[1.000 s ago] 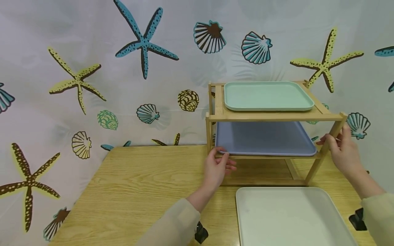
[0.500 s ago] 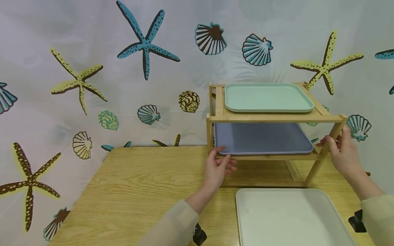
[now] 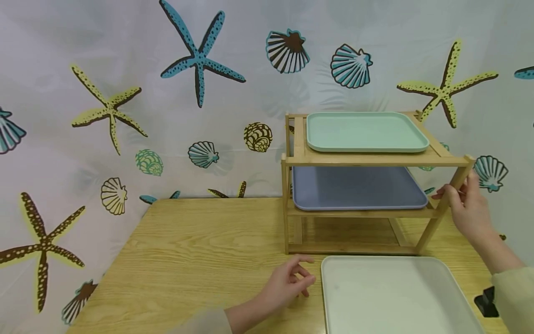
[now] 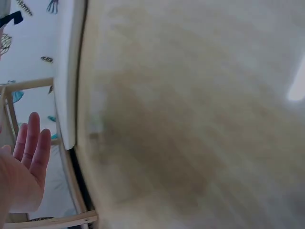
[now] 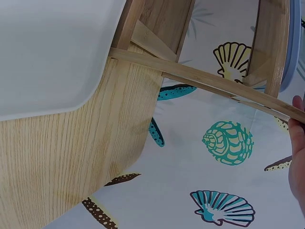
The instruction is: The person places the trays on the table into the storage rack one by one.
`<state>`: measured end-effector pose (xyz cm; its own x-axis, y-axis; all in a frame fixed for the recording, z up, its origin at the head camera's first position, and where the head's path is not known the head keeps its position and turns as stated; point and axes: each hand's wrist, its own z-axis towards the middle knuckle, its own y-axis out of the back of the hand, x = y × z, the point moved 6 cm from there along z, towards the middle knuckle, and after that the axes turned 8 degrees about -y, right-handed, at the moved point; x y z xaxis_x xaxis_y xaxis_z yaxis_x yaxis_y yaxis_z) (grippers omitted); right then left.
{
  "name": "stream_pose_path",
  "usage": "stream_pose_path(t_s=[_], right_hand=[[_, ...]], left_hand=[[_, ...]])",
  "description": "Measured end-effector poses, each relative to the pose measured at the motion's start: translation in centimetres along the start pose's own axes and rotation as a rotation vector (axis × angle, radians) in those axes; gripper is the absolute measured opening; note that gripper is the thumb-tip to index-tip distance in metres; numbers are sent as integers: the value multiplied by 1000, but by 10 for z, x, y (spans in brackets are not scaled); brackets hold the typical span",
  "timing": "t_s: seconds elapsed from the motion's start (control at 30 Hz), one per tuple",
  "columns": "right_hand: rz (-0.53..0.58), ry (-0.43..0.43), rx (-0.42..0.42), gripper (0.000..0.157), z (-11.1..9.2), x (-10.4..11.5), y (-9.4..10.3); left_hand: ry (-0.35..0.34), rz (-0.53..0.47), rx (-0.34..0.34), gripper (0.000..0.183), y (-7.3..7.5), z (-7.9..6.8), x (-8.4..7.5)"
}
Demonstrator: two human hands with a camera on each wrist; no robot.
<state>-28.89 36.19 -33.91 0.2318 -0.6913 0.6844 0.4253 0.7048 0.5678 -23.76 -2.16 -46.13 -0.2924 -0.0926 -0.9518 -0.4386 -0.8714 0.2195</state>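
A wooden tiered rack (image 3: 375, 160) stands on the table. On its top tier lies a mint-green tray (image 3: 367, 132), and a blue tray (image 3: 354, 188) rests flat on the tier below. A white tray (image 3: 392, 292) sits on the table in front of the rack's bottom tier. My right hand (image 3: 471, 208) holds the rack's right front post, fingers behind it; the right wrist view shows this hand (image 5: 298, 152) at the edge. My left hand (image 3: 288, 285) holds nothing and hovers just left of the white tray, fingers loosely bent.
The wood-grain table (image 3: 200, 241) spreads out to the left of the rack. Behind it hangs a pale cloth (image 3: 233, 102) printed with starfish and shells. The rack's bottom tier is low, right behind the white tray's far edge.
My left hand has let go of the blue tray's front left corner and come down toward me, beside the white tray. The blue tray shifted slightly. My right hand stays on the post.
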Motion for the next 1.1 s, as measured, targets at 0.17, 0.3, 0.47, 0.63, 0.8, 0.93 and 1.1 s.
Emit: stream_pose_path(t_s=[0.17, 0.3, 0.47, 0.63, 0.8, 0.93, 1.1], right_hand=[[1, 5, 2, 49, 0, 0, -2], [6, -3, 6, 49, -1, -1, -3], [8, 10, 2, 51, -3, -1, -1], [12, 23, -11, 52, -1, 0, 0], [-1, 9, -17, 50, 1, -1, 1], [-6, -2, -14, 50, 1, -1, 1], [4, -2, -13, 51, 1, -2, 2]], left_hand=[[54, -11, 88, 37, -3, -15, 17], [53, -15, 159, 40, -8, -20, 25], [70, -15, 236, 40, -21, -25, 34], [42, 60, 253, 39, -32, -22, 36], [17, 198, 216, 38, -39, -17, 34], [21, 282, 211, 39, -45, -14, 34], [31, 317, 209, 41, -48, -13, 35]])
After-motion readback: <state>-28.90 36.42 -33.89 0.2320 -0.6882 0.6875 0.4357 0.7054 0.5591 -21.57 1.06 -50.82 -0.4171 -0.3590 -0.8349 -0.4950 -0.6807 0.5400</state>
